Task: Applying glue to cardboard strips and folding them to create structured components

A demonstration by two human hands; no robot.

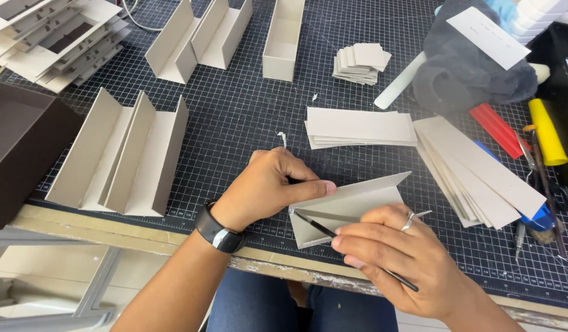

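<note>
at the far left of the cutting mat point(234, 110), a dark brown box point(19, 154) sits by the table edge, and just beside it stand folded grey cardboard trays point(121, 160). moving in, your left hand point(265, 187), black watch point(219, 233) on the wrist, pinches the folded grey card piece point(351, 200) at its left end, thumb pressed along the top flap. the piece rests on the mat near the front edge, one flap tilted up. your right hand point(394, 252) closes its fingers on a thin black brush point(324, 229), tip touching the inner crease. behind, a stack of card strips point(357, 126); further right, a fanned stack of longer strips point(480, 172), then a yellow tool point(547, 132).
</note>
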